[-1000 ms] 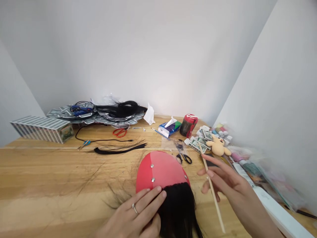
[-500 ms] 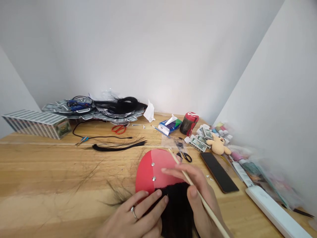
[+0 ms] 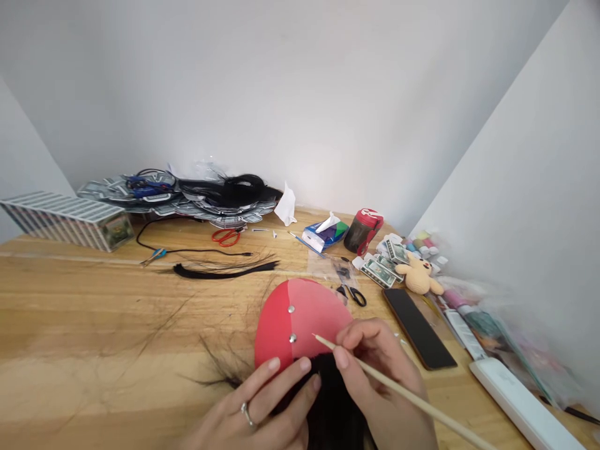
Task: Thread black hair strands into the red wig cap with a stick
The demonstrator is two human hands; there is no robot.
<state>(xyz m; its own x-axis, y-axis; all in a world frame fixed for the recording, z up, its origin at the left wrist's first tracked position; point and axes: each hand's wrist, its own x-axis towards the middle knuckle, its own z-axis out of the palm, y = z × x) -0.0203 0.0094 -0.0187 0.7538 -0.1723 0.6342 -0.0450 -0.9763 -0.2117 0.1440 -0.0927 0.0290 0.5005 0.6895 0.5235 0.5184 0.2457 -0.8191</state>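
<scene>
A red dome-shaped form [image 3: 295,312] with metal pins stands on the wooden table [image 3: 94,325], black hair [image 3: 328,406] fastened over its near side. My left hand [image 3: 262,412], a ring on one finger, lies with fingers stretched flat on the hair at the red edge. My right hand [image 3: 379,381] pinches a thin wooden stick [image 3: 403,394], whose tip points left at the hairline on the form. Both hands touch the hair.
A loose black hair strand [image 3: 220,272] lies behind the form. Black scissors [image 3: 354,294], a dark phone [image 3: 419,328], red scissors [image 3: 225,236], a tissue pack [image 3: 323,232], a red-lidded jar [image 3: 363,230], a plush toy [image 3: 420,275] and a striped box [image 3: 65,220] stand around. Walls close the back and right.
My right hand came in from the right onto the hair and turned the stick so its tip points left at the form. The left hand stayed pressed on the hair.
</scene>
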